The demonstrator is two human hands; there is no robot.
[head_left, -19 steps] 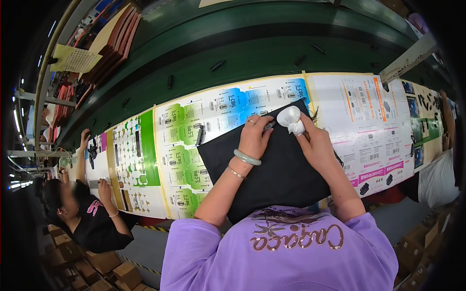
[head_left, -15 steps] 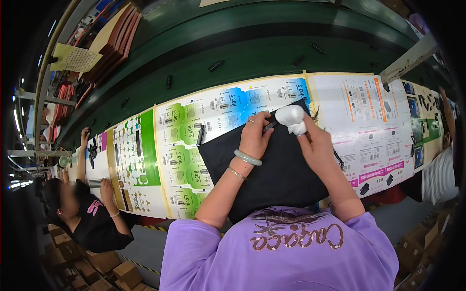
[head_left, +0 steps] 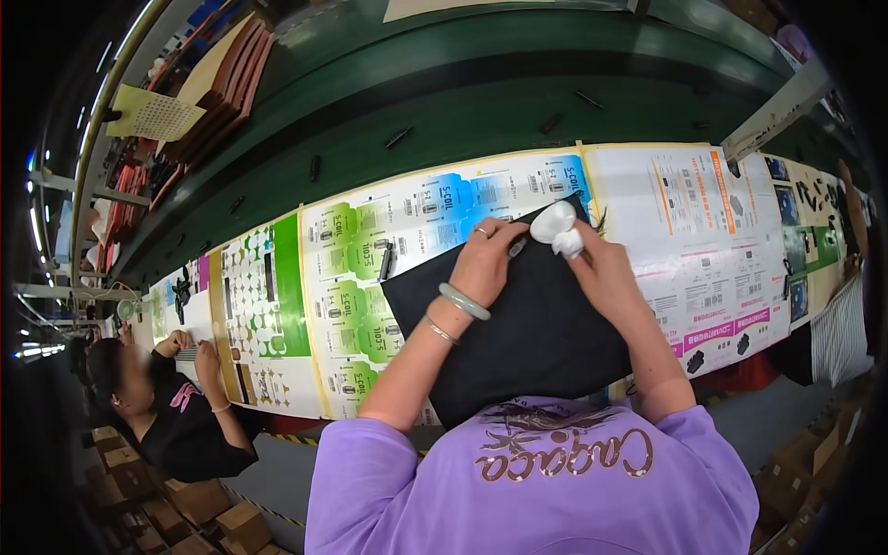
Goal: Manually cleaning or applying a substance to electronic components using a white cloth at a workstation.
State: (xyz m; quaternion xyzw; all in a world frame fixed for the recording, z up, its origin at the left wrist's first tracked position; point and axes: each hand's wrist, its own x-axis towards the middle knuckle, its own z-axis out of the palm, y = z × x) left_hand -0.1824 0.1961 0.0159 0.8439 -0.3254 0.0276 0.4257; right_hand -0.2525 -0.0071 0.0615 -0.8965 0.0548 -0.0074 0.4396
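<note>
A black cloth [head_left: 523, 347] lies spread over the table in front of me. My right hand [head_left: 601, 268] is closed on a bunched white cloth [head_left: 553, 225] above its far corner. To the left of the white cloth, my left hand [head_left: 483, 259] has its thumb and fingers pinched together over the black cloth. Whatever sits between those fingertips is too small and covered to name. A small black cylinder [head_left: 386, 263] lies on the printed sheets just left of the black cloth.
Printed sheets [head_left: 689, 213] cover the table. Beyond it runs a green conveyor belt [head_left: 462, 125] with several small black pieces. A metal post [head_left: 777, 111] stands at the far right. One co-worker [head_left: 176, 407] sits at the left; another person's striped sleeve [head_left: 840, 333] shows at the right.
My left hand has shifted slightly left, and the dark piece visible at its fingertips is now mostly hidden. The white cloth has changed shape. Pieces on the belt have moved left.
</note>
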